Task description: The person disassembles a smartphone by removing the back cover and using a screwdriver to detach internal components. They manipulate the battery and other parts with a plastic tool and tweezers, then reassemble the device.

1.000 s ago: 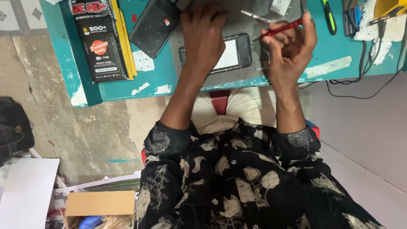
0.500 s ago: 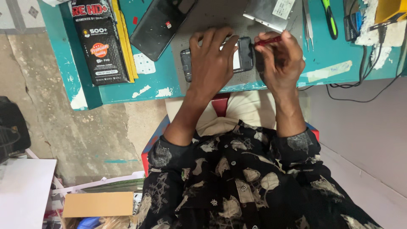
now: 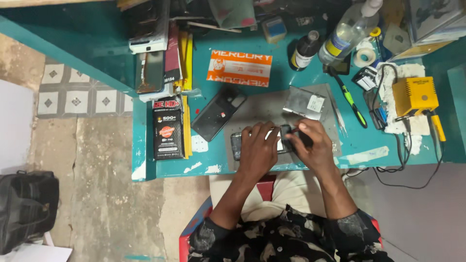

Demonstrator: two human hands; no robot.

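Observation:
A dark smartphone (image 3: 236,145) lies flat on a grey work mat (image 3: 264,109) near the front edge of a teal table (image 3: 213,87). My left hand (image 3: 258,151) rests palm-down over the phone's middle, its fingers spread across the screen. My right hand (image 3: 314,148) curls around the phone's right end, fingertips pinched at its top edge. Only a sliver of lit screen (image 3: 280,144) shows between the hands. Whether my right hand also hides a tool cannot be told.
On the mat lie a black phone back cover (image 3: 218,112) and a metal plate (image 3: 303,103). Tweezers (image 3: 340,121), a green-handled screwdriver (image 3: 352,104), a yellow soldering station (image 3: 415,94) and bottles (image 3: 305,50) stand to the right. A black box (image 3: 168,127) lies left. A black bag (image 3: 26,208) sits on the floor.
Both hands have come down onto the phone. The red tool earlier held up in my right hand no longer shows. The view has tilted to show more of the table.

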